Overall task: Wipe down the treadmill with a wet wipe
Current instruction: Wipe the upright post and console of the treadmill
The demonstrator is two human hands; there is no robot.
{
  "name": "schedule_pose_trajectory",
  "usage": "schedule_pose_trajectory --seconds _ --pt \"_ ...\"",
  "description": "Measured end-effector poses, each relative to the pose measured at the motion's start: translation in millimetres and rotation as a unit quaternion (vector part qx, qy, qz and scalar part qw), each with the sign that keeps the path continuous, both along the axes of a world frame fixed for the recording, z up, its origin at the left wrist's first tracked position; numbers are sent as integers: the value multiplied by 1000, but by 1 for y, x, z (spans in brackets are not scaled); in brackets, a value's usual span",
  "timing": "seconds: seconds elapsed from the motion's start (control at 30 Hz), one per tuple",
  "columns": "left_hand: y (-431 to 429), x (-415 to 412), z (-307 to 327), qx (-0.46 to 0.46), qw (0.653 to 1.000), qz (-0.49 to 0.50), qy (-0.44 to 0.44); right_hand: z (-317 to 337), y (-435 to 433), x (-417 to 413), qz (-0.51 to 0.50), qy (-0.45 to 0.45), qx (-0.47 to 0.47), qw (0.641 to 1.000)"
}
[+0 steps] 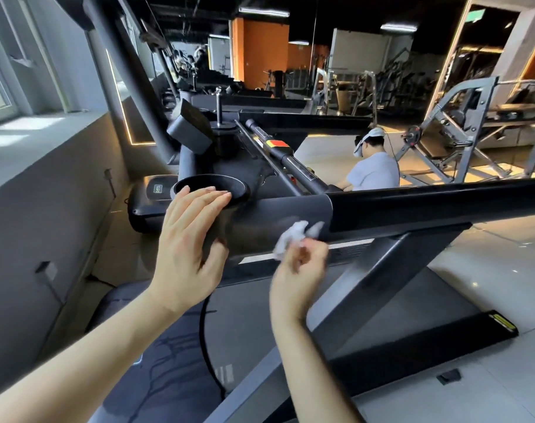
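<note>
Wiping treadmill [290, 212] console w/ wet wipe [292, 238].

R hand [300, 270] pinches the crumpled white wipe in curled fingers, pressing it on the dark grey front face of the console, just left of where the black handrail [428, 203] starts. L hand [190, 239] lies flat, fingers straight & together, over the console's left end, fingertips at the rim of the round cup holder [212, 186]. Beyond the rail a person in a white shirt [373, 172] crouches on the gym floor, near weight machines [461, 126].
</note>
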State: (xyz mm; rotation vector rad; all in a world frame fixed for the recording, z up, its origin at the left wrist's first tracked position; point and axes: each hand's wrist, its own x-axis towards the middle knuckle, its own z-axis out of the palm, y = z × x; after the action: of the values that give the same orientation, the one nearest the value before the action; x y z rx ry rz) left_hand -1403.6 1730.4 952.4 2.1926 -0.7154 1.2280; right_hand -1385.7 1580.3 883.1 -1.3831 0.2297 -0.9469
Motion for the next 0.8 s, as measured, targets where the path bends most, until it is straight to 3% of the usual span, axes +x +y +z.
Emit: schedule_pose_trajectory --seconds 0.1,0.2,0.27,0.37,0.47,0.53,0.63,0.8 --pt "-1 0 0 -10 1000 -2 9 -9 31 -18 129 -28 -125 983" --pt "0 0 0 -9 1000 -2 9 -8 25 -20 149 -33 -144 978" --pt "0 0 0 -3 1000 -2 7 -2 8 -14 90 -27 -85 992" --pt "2 -1 1 11 1000 2 5 11 -38 11 -2 7 110 994" --pt "3 -1 2 28 1000 5 5 24 -83 32 -17 50 360 931" --pt "3 -3 2 28 1000 10 5 26 -77 31 21 77 455 887" --pt "2 -3 2 26 1000 15 9 24 -18 16 111 130 468 867" --pt "5 -5 8 55 998 33 13 21 39 -13 261 194 373 869"
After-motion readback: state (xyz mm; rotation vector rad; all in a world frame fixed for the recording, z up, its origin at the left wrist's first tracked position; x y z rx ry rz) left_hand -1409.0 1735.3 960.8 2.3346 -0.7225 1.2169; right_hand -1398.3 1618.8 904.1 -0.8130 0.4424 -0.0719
